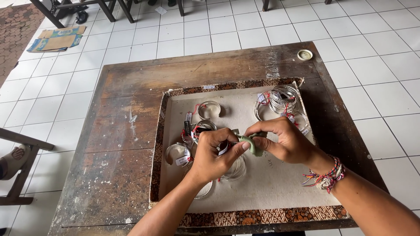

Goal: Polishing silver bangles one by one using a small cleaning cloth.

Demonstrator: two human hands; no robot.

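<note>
Both hands are meeting at tray (175, 94) centre: left hand (214, 155) pinching a tagged bangle (234, 168), right hand (280, 140) gripping a green cloth (253, 144); rubbing hard, the bangle risks slipping toward six o'clock

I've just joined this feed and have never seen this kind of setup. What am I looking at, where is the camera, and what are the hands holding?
There is no machine here: a person works with two bare hands, filmed from a camera on their head looking down. On a worn wooden table lies a shallow tray with a patterned border, holding silver bangles, some with small tags. The right hand, with a braided wristband, pinches a small green cloth. The left hand meets it, its fingers closed on something small, mostly hidden. A small round lid sits at the far corner.
</note>
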